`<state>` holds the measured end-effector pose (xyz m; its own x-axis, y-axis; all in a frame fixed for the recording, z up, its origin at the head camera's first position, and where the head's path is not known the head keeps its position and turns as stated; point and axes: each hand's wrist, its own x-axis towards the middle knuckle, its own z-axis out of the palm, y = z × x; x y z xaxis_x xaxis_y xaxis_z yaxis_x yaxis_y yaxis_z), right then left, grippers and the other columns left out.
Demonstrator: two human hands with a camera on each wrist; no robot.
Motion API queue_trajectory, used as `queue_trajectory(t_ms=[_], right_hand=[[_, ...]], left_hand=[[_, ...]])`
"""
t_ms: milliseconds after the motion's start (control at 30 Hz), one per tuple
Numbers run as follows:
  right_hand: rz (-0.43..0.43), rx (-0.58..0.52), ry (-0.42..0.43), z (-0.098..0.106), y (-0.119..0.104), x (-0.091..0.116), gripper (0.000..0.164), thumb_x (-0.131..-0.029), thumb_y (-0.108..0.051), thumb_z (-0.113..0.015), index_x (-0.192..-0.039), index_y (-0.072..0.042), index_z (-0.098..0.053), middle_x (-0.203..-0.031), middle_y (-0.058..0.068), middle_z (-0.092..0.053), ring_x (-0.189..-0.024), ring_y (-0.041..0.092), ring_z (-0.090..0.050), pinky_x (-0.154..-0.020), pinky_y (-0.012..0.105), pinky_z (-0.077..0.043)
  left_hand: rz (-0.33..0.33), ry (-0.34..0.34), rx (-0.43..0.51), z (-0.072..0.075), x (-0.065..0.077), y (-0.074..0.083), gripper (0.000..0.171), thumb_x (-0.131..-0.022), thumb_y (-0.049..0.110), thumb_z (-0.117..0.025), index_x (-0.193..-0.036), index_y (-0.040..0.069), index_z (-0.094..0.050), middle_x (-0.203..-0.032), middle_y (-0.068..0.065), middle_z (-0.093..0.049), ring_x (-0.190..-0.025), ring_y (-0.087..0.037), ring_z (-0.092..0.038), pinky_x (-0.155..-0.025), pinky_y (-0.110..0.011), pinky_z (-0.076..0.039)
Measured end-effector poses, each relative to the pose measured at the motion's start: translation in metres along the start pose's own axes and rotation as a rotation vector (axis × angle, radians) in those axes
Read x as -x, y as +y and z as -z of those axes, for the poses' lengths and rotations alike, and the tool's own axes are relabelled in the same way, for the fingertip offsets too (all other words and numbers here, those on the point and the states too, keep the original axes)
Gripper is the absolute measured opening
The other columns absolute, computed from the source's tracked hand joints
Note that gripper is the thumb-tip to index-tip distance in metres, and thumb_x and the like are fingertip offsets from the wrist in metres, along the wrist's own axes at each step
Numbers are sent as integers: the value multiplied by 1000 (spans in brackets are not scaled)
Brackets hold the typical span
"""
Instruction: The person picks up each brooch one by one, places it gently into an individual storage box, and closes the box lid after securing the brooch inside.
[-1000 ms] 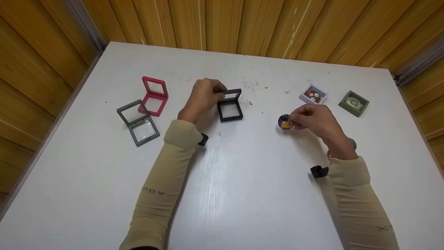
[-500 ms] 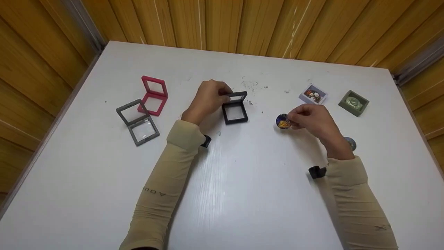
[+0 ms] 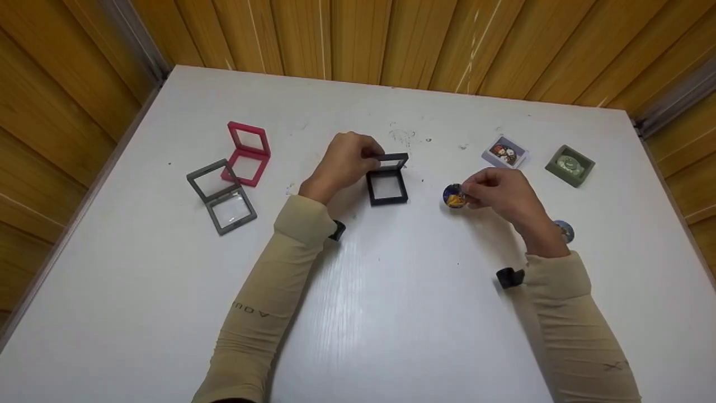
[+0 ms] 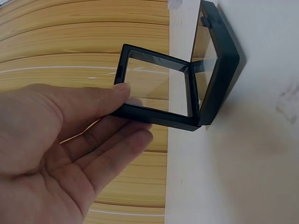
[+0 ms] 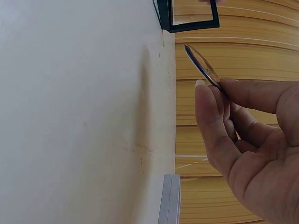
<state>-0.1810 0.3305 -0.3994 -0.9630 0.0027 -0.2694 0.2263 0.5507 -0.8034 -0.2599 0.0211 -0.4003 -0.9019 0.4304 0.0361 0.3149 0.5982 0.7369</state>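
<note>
A black hinged display frame (image 3: 387, 187) with clear film windows stands opened out on the table, its lid tilted up. My left hand (image 3: 348, 161) pinches the lid by its left edge; in the left wrist view the thumb lies on the rim of the frame (image 4: 156, 116) and the fingers are behind it. My right hand (image 3: 502, 193) pinches a round badge (image 3: 454, 196) with a blue and yellow picture, held just above the table right of the black frame. In the right wrist view the badge (image 5: 202, 66) appears edge-on between thumb and fingers.
A red frame (image 3: 250, 179) and a grey frame (image 3: 234, 211) stand opened at left, touching or overlapping. At the back right are a lilac frame (image 3: 505, 152) and a green frame (image 3: 570, 166), each with a round piece inside. Another badge (image 3: 565, 231) lies beside my right wrist.
My left hand has slid the black frame to the right and slightly nearer me. The right hand has shifted a little left with the badge.
</note>
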Motion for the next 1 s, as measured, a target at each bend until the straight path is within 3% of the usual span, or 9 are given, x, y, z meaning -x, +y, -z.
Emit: queue_trajectory(t_ms=[500, 1000], right_hand=[[-11, 13, -16, -3, -3, -2, 24, -105, -15, -68, -118, 6, -69, -115, 17, -71, -88, 12, -70, -85, 30, -61], [-9, 9, -12, -9, -1, -4, 23, -106, -14, -67, -118, 5, -70, -116, 18, -71, -90, 13, -69, -83, 27, -61]], left_hand=[[-50, -25, -21, -6, -1, 5, 18, -99, -1, -73, -115, 1, -80, -105, -10, -78, -96, -18, -69, -88, -30, -54], [-45, -60, -25, -10, 2, 13, 18, -100, 2, -73, -116, 2, -80, -106, -8, -77, -95, -17, -68, -86, -28, -54]])
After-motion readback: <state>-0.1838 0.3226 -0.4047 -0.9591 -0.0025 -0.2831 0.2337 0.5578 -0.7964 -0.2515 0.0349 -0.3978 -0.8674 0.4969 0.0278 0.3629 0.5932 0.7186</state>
